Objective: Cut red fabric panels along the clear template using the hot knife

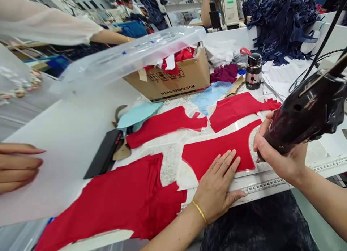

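Observation:
My left hand (218, 184) lies flat with fingers stretched out on a cut piece of red fabric (214, 149) near the table's front edge. A gold bangle sits on that wrist. My right hand (282, 157) is wrapped round the grip of a dark electric fabric cutter (306, 113), held just right of the red piece's curved edge. Other red fabric pieces lie around: a large one (121, 200) at the front left, one (165, 124) in the middle, one (238, 108) farther back.
Another person's hand (16, 166) rests on a big white sheet (62, 142) at the left; their sleeved arm (48, 25) reaches over a clear plastic lid (135, 52). A cardboard box (176, 77), a dark jar (253, 71), light-blue scraps (141, 113), a black case (104, 153) and navy cloth heaps (282, 23) stand behind. A tape measure (271, 184) runs along the edge.

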The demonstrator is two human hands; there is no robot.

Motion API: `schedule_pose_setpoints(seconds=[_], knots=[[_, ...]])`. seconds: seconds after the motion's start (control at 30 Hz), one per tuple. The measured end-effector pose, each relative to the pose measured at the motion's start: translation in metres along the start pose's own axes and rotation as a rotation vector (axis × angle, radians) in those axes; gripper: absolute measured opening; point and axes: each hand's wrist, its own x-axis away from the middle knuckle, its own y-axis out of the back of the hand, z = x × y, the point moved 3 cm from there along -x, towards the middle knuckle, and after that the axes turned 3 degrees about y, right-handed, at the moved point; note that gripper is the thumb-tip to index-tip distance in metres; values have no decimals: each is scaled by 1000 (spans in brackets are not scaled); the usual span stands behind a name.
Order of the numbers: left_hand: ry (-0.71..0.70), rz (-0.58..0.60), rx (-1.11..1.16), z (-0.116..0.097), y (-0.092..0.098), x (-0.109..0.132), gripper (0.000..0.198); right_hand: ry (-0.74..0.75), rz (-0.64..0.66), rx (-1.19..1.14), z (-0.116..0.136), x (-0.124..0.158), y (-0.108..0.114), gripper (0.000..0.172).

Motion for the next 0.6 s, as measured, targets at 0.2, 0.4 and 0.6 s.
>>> schedule_pose_setpoints(seconds=[0.2, 0.4, 0.6], knots=[[-2, -47, 10, 2, -1, 1, 82, -29, 9, -122, 1, 6, -9, 33], [-24, -81, 0, 2, -2, 0, 88, 13, -37, -204, -3, 11, -14, 27], [-20, -85, 1, -1, 1, -2, 85, -3, -30, -137, -6, 14, -15, 26]])
